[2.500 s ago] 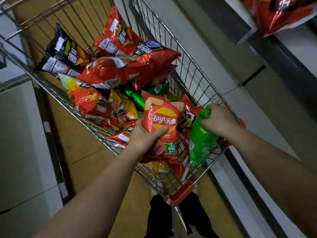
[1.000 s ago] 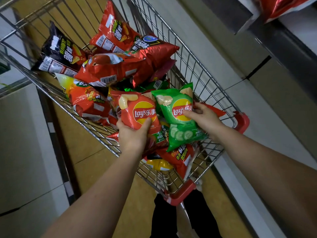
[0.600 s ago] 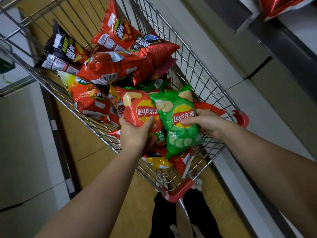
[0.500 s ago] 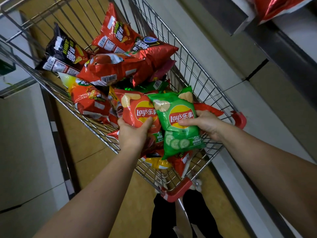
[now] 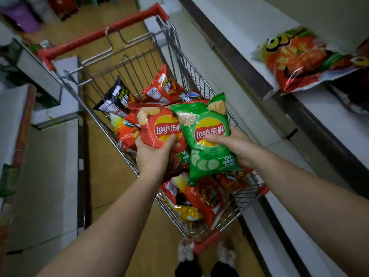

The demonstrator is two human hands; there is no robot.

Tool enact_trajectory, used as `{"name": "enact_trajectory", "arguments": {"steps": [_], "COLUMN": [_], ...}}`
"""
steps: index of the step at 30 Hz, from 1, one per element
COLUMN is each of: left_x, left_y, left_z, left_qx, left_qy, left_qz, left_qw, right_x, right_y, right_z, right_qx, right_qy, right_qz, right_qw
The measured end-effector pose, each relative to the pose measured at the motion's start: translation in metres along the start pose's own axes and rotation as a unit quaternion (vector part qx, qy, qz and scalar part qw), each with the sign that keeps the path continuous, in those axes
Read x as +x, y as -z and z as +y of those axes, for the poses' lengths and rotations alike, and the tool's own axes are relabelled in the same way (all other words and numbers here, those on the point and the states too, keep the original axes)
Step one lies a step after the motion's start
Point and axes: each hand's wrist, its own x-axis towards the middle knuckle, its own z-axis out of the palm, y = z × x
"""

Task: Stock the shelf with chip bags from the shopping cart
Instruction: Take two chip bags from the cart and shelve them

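My left hand (image 5: 152,154) grips a red Lay's chip bag (image 5: 159,126) by its lower part, thumb across the front. My right hand (image 5: 237,145) grips a green Lay's cucumber bag (image 5: 207,136) at its right side, thumb on the logo. Both bags are held upright, side by side, above the wire shopping cart (image 5: 127,62). The cart holds several more red, black and yellow chip bags (image 5: 163,86) beneath them. The shelf (image 5: 335,120) runs along the right.
A large red snack bag (image 5: 305,58) lies on the shelf at upper right. The cart's red handle (image 5: 99,35) is at the far end. Grey shelving units (image 5: 46,156) line the left of the narrow aisle. My shoes (image 5: 185,254) show below the cart.
Both hands have lifted their bags higher above the cart. The view has tilted up, bringing the cart's handle and more of the right shelf into sight.
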Motion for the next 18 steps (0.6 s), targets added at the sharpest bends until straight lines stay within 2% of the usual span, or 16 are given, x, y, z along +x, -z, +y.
{"name": "enact_trajectory", "arguments": {"steps": [8, 18], "left_x": [-0.015, -0.024], "left_y": [0.036, 0.076], "left_z": [0.08, 0.17], "left_qx": [-0.075, -0.138], "left_qy": [-0.08, -0.203], "left_qz": [0.029, 0.097], "left_qw": [0.993, 0.964], "right_x": [-0.017, -0.041], "right_y": [-0.018, -0.038], "right_z": [-0.094, -0.199], "right_qx": [-0.04, -0.07], "right_qy": [0.103, 0.242], "right_qz": [-0.032, -0.057], "right_qw": [0.993, 0.966]}}
